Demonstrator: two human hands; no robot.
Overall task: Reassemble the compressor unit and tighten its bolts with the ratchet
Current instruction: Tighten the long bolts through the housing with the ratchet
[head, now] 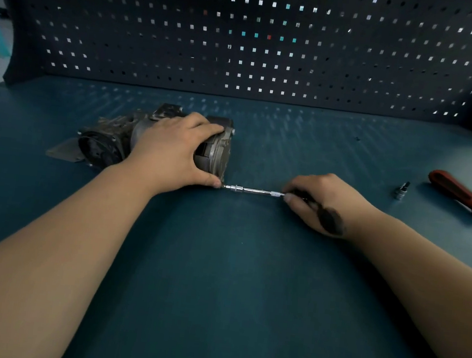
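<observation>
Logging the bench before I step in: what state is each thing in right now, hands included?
Compressor, lying on the table, held.
Left hand, gripping the compressor's end.
Right hand, pinching the socket driver.
Socket driver, level, tip at the compressor's lower edge.
Loose socket, standing upright, untouched.
Red-handled tool, lying flat, untouched.

I see open bench top [232,281] lower centre and upper right. Obstacles: compressor unit [109,141] centre-left, socket extension bar [251,190] mid-frame, loose socket [402,191] and red-handled screwdriver [457,190] far right, pegboard [244,47] closing off the back.
</observation>
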